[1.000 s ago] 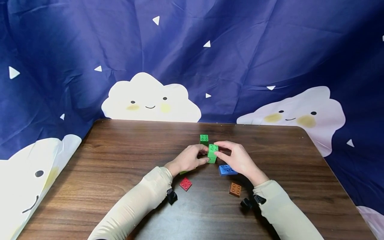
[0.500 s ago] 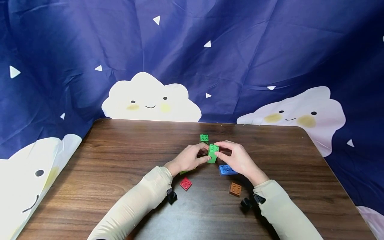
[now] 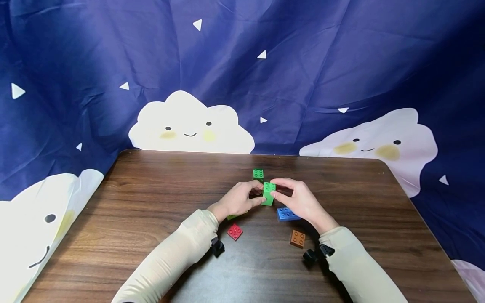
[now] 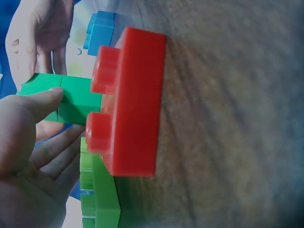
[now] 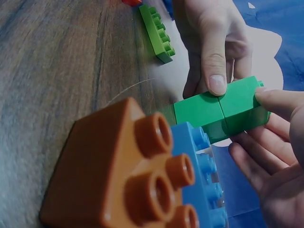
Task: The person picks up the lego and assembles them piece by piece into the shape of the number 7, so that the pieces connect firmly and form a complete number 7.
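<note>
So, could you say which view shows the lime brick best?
The right wrist view: the lime brick shows its long side and studs clearly. The head view gives only a sliver past the left hand; the left wrist view, a part cut off by the frame.

Table [image 3: 170, 181]: dk wood grain, far corners rounded off.
Red brick [image 3: 235, 232]: there it sits cornerwise, 4 studs up.
Lime brick [image 5: 156, 37]: just beyond red, partly hidden in head view.
Blue brick [image 3: 288, 214]: R of ctr, studs up.
Orange brick [image 3: 297, 238]: nearer than blue, 4 studs showing.
Rear green brick [image 3: 258, 173]: furthest back.
Backdrop [image 3: 291, 80]: navy, smiling wht clouds [image 3: 189, 115], scattered triangles [image 3: 262, 54].
</note>
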Available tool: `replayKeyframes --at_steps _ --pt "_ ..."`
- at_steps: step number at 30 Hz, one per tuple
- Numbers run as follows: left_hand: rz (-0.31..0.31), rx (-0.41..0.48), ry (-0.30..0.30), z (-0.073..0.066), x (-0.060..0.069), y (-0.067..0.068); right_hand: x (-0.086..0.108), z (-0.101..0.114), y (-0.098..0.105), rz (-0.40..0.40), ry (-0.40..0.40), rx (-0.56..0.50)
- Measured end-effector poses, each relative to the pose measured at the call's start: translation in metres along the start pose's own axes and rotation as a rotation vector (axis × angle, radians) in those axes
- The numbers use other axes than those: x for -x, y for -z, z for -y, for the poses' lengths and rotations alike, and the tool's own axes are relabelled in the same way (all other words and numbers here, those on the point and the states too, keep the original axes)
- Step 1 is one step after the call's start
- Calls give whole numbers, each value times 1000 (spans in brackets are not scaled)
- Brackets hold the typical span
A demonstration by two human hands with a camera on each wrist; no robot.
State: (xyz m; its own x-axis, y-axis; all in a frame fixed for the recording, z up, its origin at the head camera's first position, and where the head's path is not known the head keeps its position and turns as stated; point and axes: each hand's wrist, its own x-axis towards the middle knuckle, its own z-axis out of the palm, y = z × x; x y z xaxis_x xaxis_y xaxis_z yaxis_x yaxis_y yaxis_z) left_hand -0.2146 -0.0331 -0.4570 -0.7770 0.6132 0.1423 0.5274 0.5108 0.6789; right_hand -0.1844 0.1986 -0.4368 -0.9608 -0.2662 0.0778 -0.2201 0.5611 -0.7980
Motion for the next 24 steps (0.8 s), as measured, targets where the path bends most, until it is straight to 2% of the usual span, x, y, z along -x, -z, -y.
replayKeyframes --at_steps 8,15,24 --pt "17 10 -11 -1 -1 3 0 -2 -1 3 10 -24" --pt "19 26 -22 2 -2 2 -2 -5 -1 13 -22 -99" --pt "17 33 31 1 -2 1 -3 -7 -2 11 -12 -124"
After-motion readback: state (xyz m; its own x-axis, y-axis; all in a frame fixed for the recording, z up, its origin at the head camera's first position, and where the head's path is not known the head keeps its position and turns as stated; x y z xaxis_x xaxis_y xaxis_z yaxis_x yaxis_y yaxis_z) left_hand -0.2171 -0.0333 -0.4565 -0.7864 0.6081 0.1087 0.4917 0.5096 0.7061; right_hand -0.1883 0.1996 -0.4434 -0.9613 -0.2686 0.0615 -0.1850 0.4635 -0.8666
